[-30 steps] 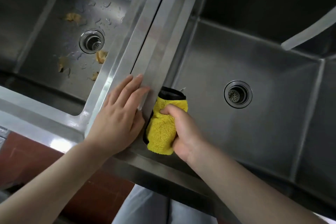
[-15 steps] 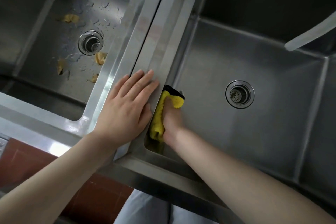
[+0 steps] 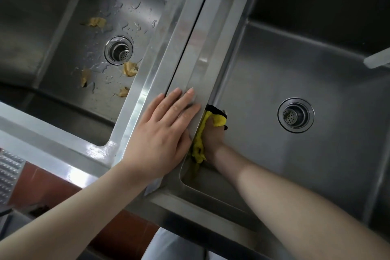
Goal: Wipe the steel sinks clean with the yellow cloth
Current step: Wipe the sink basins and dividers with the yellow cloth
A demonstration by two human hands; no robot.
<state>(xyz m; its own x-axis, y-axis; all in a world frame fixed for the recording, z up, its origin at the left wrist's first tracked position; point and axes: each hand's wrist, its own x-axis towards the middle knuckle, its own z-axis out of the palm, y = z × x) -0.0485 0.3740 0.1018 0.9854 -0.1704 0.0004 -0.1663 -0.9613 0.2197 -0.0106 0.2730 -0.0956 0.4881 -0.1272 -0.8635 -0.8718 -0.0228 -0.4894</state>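
Two steel sinks lie side by side, with a flat steel divider between them. My left hand rests flat on the near part of the divider, fingers straight. Inside the right sink, my right hand presses the yellow cloth with its black edge against the sink's left wall, near the front corner. The fingers curl round the cloth, and most of the cloth is hidden behind the hand and the divider's edge.
The left sink holds water drops and several yellowish food scraps around its drain. The right sink's drain sits mid-floor. A pale tap spout juts in at the right edge. Red floor tiles show below.
My right hand has pushed the cloth from the sink's rim down onto the inside left wall. My left hand has slid a little farther along the divider.
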